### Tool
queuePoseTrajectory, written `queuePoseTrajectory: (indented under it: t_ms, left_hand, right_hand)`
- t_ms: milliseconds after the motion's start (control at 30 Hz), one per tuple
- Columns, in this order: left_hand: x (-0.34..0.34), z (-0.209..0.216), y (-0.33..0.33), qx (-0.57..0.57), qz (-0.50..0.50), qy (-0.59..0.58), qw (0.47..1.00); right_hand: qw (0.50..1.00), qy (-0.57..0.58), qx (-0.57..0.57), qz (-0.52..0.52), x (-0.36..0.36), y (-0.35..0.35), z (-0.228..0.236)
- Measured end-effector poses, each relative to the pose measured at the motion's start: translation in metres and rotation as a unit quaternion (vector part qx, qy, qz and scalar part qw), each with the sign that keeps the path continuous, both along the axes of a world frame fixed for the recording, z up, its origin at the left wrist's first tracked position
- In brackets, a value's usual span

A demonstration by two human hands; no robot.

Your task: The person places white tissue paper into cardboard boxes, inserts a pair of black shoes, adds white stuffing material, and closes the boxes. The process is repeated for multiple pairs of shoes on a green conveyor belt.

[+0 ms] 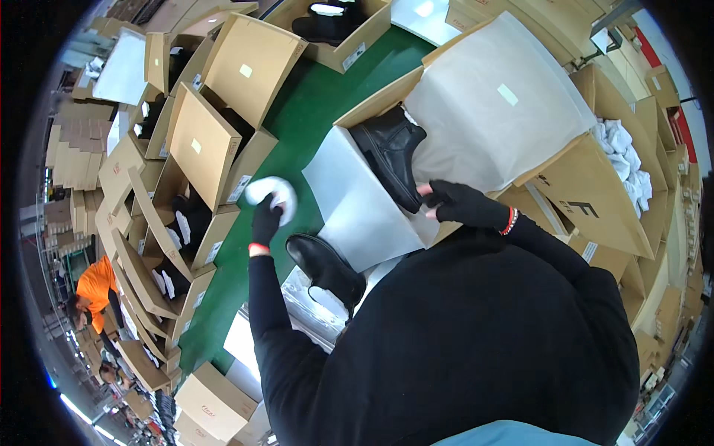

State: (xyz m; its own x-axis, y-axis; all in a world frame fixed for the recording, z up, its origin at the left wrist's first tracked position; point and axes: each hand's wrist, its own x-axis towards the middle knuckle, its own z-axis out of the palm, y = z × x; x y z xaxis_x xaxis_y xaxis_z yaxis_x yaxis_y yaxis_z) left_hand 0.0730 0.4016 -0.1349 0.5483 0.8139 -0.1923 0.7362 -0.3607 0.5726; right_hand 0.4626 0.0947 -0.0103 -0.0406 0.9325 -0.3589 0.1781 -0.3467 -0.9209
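My left hand [266,217], in a black fingerless glove, is closed on a rounded white wad [281,189] above the green surface. The wad is smeared by motion, so I cannot tell cloth from paper. My gloved right hand [462,204] is beside one end of a black leather boot [391,154], its bare fingertips apart and close to it. That boot lies in an open cardboard shoe box [355,113] lined with white tissue paper [476,111]. A second black boot [326,269] lies outside the box, nearer to me, below my left hand.
Open shoe boxes [212,141] with black footwear line the left side of the green work surface [297,111]. Another open box [364,33] stands at the far end. At right, a large carton [595,204] holds crumpled white paper [623,160]. A person in orange [97,290] bends at far left.
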Motion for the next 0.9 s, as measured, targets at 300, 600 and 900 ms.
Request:
queuePoseTrajectory:
  t_ms: [300,600,900]
  left_hand:
    - [0.113,0.175,-0.174,-0.385,-0.139,-0.362,0.838]
    - [0.155,0.173,-0.234,-0.323,0.115,-0.478,0.808]
    - [0.241,0.212,-0.312,-0.036,0.135,-0.258,0.956]
  right_hand:
    - [0.957,0.261,-0.013,0.126,-0.026,0.04,0.048]
    - [0.927,0.338,0.031,0.158,-0.01,0.028,0.057]
    - [0.942,0.247,0.105,0.203,0.044,0.015,0.036]
